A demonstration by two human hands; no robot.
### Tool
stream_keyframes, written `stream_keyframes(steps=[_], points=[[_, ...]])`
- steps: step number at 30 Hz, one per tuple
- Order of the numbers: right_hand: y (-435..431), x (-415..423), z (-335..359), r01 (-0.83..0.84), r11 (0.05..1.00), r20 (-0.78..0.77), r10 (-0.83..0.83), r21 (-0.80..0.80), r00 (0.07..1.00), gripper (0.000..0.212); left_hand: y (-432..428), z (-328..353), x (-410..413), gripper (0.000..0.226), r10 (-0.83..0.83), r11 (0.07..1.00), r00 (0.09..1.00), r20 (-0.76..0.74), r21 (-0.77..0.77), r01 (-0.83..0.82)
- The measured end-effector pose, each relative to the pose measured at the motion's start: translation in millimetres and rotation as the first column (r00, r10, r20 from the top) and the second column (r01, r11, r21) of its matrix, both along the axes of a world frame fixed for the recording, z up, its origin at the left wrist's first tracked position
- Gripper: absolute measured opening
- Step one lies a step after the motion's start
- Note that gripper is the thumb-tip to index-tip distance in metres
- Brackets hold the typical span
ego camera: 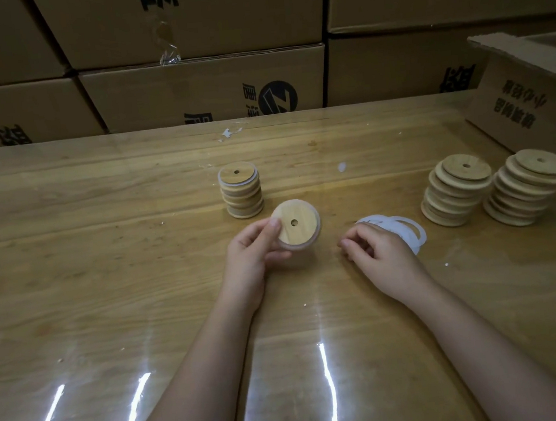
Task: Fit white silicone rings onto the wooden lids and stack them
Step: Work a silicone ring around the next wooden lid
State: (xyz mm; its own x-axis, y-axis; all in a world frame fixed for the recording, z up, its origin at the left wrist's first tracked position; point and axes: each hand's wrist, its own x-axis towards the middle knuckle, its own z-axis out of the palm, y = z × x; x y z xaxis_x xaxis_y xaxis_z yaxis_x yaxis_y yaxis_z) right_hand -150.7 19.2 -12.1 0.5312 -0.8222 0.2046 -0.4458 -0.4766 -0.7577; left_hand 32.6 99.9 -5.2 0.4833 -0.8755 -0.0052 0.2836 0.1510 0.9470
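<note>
Reference item: the wooden lid [296, 223] held above the table [105, 261].

1. Both bare forearms enter from the near edge of the table, nearer the camera than the lid.
2. Left hand [250, 257]: grasps the lid at its left rim, thumb on the upper face and fingers curled beneath. The lid is tilted, with its centre hole facing the camera. A white silicone ring [307, 246] shows along the lid's lower rim.
3. Right hand [379, 255]: just to the right of the lid, apart from it. The fingers are curled inward, and the hand lies over the near-left part of the pile of loose white rings [410, 228], which rests flat on the table. Whether the fingers pinch a ring cannot be determined.
4. Ringed stack [241, 193]: immediately behind the lid and slightly left, standing upright. White ring edges show at its top lid.
5. Two stacks of bare lids [454, 190] [525, 186]: well to the right of the lid, beyond the ring pile, side by side and leaning.
6. Open cardboard box [530, 97]: far right of the lid, behind the bare stacks.
7. Wall of stacked cartons [203, 88]: beyond the far edge of the table, directly behind the lid
</note>
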Motion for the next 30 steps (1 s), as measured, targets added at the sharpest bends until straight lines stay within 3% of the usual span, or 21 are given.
stream_keyframes(steps=[4, 10, 18, 25, 30], points=[[0, 0, -1, 0.0, 1.0, 0.012, 0.0, -0.001, 1.0, 0.011, -3, -1, 1, 0.03, 0.065, 0.998, 0.996, -0.058, -0.017, -0.066], [-1, 0, -1, -0.006, 1.0, 0.022, 0.006, 0.007, 1.0, 0.012, -2, -1, 1, 0.018, 0.078, 0.997, 0.992, -0.101, 0.01, -0.077], [-2, 0, -1, -0.009, 1.0, -0.002, 0.009, 0.0, 1.0, 0.011, -16, 41, 49, 0.005, 0.354, 0.934, 0.932, 0.075, 0.015, -0.356], [-2, 0, 1, -0.017, 1.0, -0.014, 0.017, -0.007, 1.0, 0.01, -39, 60, 86, 0.006, 0.417, 0.903, 0.901, 0.118, 0.055, -0.426], [-2, 1, 1, -0.027, 0.999, -0.037, 0.025, -0.043, 0.999, 0.01, -56, 50, 91, 0.025, 0.406, 0.881, 0.858, 0.313, 0.114, -0.459]])
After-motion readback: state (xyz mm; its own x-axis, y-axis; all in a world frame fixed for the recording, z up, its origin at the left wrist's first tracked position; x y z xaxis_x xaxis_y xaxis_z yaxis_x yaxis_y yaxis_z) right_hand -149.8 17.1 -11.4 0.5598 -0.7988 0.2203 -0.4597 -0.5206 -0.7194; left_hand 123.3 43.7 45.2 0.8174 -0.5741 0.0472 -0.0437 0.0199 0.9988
